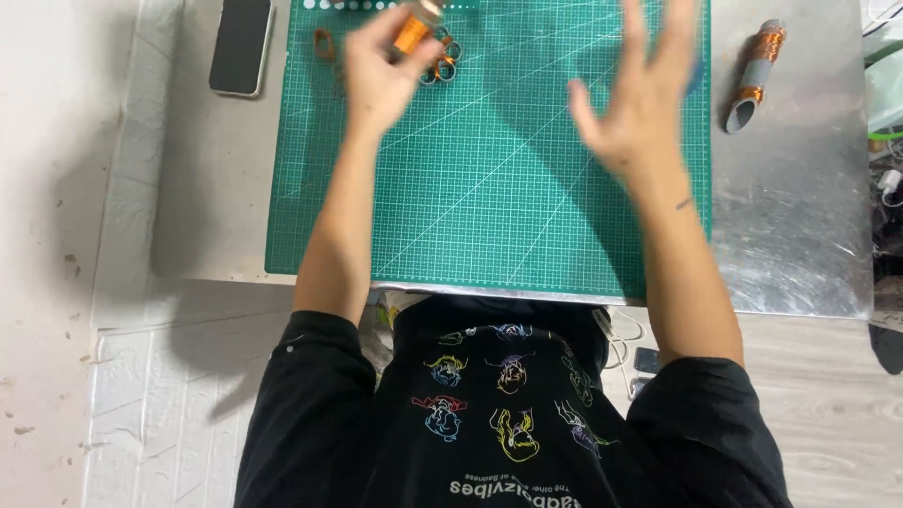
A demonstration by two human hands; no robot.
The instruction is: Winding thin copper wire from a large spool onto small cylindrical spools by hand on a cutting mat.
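Your left hand (376, 71) closes around a small spool of copper wire (412, 30) above the far edge of the green gridded cutting mat (489, 207), while your right hand (640, 103) hovers with fingers spread wide, holding nothing. Several finished-looking copper coils (442, 64) lie just beside the spool on the mat's far edge, and 1 loose loop (324, 44) rests nearer the far left corner. A grey tube wound with 2 copper bands (755, 80) sits on the shiny metal table (800, 235) to the right; a dark phone (241, 45) lies left. Winding appears partly done.
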